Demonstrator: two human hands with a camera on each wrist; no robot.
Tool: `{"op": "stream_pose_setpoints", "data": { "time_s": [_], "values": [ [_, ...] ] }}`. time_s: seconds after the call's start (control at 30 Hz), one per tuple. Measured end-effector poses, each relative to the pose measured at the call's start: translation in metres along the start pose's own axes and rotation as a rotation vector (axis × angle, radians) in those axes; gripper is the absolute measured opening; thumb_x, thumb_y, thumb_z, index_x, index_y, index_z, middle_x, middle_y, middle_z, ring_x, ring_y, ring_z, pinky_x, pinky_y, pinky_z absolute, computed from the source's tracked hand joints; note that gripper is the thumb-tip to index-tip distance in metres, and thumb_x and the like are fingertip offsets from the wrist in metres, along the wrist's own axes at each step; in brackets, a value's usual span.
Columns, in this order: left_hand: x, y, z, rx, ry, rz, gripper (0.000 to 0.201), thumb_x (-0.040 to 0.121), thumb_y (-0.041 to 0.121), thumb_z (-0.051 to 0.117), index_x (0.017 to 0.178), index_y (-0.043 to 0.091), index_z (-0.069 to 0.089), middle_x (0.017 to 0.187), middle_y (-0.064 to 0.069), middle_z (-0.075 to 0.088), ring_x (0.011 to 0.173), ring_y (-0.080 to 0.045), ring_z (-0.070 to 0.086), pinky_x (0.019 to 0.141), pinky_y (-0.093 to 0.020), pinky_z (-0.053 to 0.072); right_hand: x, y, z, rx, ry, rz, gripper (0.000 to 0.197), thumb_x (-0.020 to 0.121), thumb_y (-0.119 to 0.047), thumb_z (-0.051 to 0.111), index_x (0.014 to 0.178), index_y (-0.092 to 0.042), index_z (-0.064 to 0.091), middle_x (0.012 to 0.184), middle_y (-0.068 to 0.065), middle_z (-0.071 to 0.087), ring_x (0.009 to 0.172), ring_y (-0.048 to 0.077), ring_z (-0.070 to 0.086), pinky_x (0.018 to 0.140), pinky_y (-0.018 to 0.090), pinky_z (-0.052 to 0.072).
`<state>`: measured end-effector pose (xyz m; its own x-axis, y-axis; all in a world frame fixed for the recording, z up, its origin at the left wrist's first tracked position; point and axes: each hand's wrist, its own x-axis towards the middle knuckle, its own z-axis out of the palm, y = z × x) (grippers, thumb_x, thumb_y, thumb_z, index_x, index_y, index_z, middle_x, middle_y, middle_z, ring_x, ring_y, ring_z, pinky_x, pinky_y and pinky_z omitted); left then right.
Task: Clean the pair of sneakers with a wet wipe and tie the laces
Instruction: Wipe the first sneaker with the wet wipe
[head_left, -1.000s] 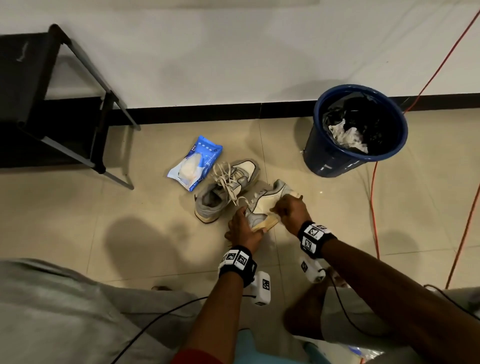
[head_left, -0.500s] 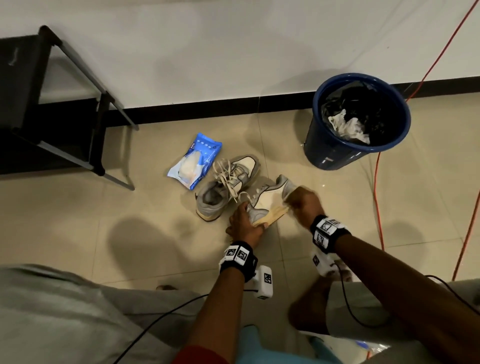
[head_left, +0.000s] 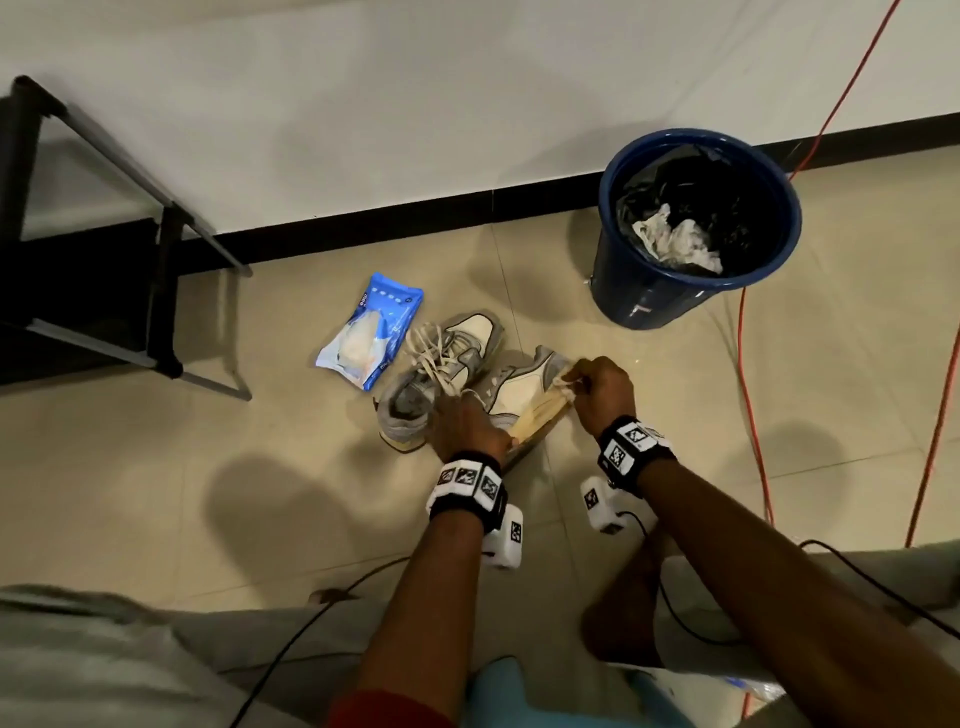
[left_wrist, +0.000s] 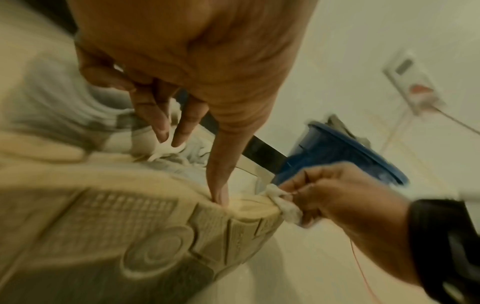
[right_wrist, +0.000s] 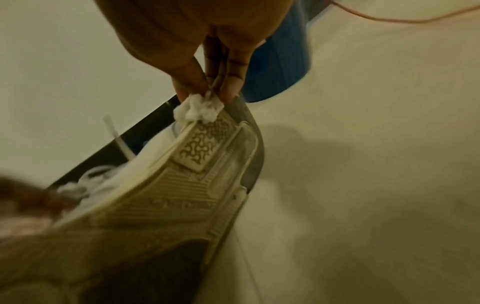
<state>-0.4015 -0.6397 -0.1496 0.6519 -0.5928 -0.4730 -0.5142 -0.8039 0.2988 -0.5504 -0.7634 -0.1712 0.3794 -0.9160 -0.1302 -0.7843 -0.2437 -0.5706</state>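
1. While the left hand (head_left: 470, 423) is gripping the tipped shoe (head_left: 519, 395) on the floor (head_left: 260, 493), its thumb is pressing the sole.
2. The right hand (head_left: 605, 387) is pinching a balled wipe (right_wrist: 200, 109) against the toe.
3. The other shoe (head_left: 441, 374) is lying beside the wipe pack (head_left: 371, 338).

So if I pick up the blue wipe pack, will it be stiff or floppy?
Probably floppy: the wipe pack lies slumped, with a wrinkled film skin. Likely light, since it looks partly flat. The glossy film may be a little slippery.
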Motion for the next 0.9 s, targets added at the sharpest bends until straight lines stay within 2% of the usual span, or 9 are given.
{"op": "stream_pose_setpoints", "data": {
  "time_s": [0.07, 0.13, 0.27, 0.37, 0.5, 0.57, 0.73, 0.87, 0.9],
  "values": [
    [0.003, 0.026, -0.011, 0.055, 0.062, 0.132, 0.059, 0.066, 0.026, 0.088, 0.118, 0.018, 0.063, 0.134, -0.011, 0.045, 0.119, -0.033, 0.054, 0.093, -0.043, 0.051, -0.005, -0.006, 0.007, -0.057, -0.019, -0.044, 0.017, 0.078, -0.008, 0.064, 0.093, -0.015, 0.070, 0.094, 0.014, 0.062, 0.081, 0.034, 0.060, 0.068, 0.028, 0.043],
    [0.010, 0.046, -0.013, -0.005, 0.034, 0.251, 0.055, 0.065, 0.029, 0.090, 0.114, 0.019, 0.066, 0.130, -0.010, 0.047, 0.112, -0.031, 0.058, 0.090, -0.043, 0.053, -0.013, -0.008, 0.011, -0.004, 0.001, 0.000, 0.020, 0.079, -0.008, 0.061, 0.094, -0.017, 0.070, 0.095, 0.013, 0.060, 0.082, 0.034, 0.060, 0.068, 0.028, 0.042],
    [0.026, 0.068, 0.002, -0.049, -0.156, 0.381, 0.088, 0.067, 0.031, 0.084, 0.143, 0.020, 0.042, 0.139, -0.014, 0.040, 0.126, -0.033, 0.048, 0.095, -0.044, 0.049, -0.019, -0.007, 0.010, 0.057, 0.002, -0.015, 0.024, 0.078, -0.016, 0.066, 0.102, -0.016, 0.069, 0.103, 0.010, 0.058, 0.087, 0.028, 0.060, 0.074, 0.030, 0.047],
    [0.032, 0.074, 0.012, -0.012, -0.171, 0.357, 0.097, 0.066, 0.026, 0.087, 0.144, 0.012, 0.032, 0.142, -0.016, 0.036, 0.127, -0.037, 0.048, 0.096, -0.045, 0.048, -0.013, -0.013, 0.007, 0.011, -0.069, -0.108, 0.022, 0.076, -0.013, 0.066, 0.097, -0.016, 0.074, 0.099, 0.011, 0.062, 0.087, 0.028, 0.060, 0.074, 0.030, 0.047],
    [0.026, 0.057, 0.020, -0.062, -0.188, 0.287, 0.121, 0.042, 0.031, 0.100, 0.141, 0.012, 0.034, 0.138, -0.013, 0.037, 0.126, -0.035, 0.047, 0.101, -0.043, 0.045, 0.017, -0.002, -0.002, 0.047, 0.033, 0.048, 0.019, 0.076, -0.007, 0.069, 0.092, -0.016, 0.075, 0.095, 0.009, 0.070, 0.086, 0.027, 0.064, 0.076, 0.027, 0.048],
    [0.022, 0.046, 0.024, -0.134, -0.156, 0.269, 0.118, 0.037, 0.033, 0.100, 0.137, 0.015, 0.039, 0.134, -0.010, 0.042, 0.124, -0.034, 0.048, 0.098, -0.044, 0.046, 0.021, -0.005, -0.002, 0.126, 0.083, 0.099, 0.019, 0.077, -0.006, 0.069, 0.093, -0.015, 0.074, 0.095, 0.007, 0.070, 0.086, 0.025, 0.065, 0.078, 0.027, 0.049],
    [0.014, 0.034, 0.025, -0.274, -0.104, 0.270, 0.096, 0.042, 0.027, 0.097, 0.123, 0.016, 0.046, 0.126, -0.007, 0.050, 0.113, -0.032, 0.056, 0.089, -0.046, 0.051, -0.015, -0.026, 0.016, 0.089, -0.087, -0.195, 0.020, 0.069, -0.002, 0.071, 0.082, -0.016, 0.074, 0.082, 0.004, 0.066, 0.073, 0.020, 0.062, 0.066, 0.025, 0.046],
    [0.004, 0.035, 0.024, -0.193, -0.138, 0.332, 0.103, 0.038, 0.031, 0.099, 0.123, 0.016, 0.044, 0.127, -0.005, 0.048, 0.115, -0.030, 0.054, 0.091, -0.043, 0.049, 0.013, -0.022, 0.002, 0.104, 0.058, 0.022, 0.009, 0.074, -0.011, 0.074, 0.081, -0.016, 0.075, 0.084, 0.008, 0.069, 0.076, 0.026, 0.064, 0.068, 0.027, 0.047],
    [-0.001, 0.034, 0.026, -0.184, -0.132, 0.343, 0.101, 0.039, 0.030, 0.099, 0.123, 0.016, 0.044, 0.127, -0.005, 0.048, 0.115, -0.030, 0.054, 0.091, -0.043, 0.049, 0.008, -0.026, 0.001, 0.107, 0.049, 0.005, 0.011, 0.073, -0.011, 0.075, 0.082, -0.017, 0.075, 0.086, 0.007, 0.069, 0.077, 0.025, 0.064, 0.069, 0.026, 0.047]
  ]
}}
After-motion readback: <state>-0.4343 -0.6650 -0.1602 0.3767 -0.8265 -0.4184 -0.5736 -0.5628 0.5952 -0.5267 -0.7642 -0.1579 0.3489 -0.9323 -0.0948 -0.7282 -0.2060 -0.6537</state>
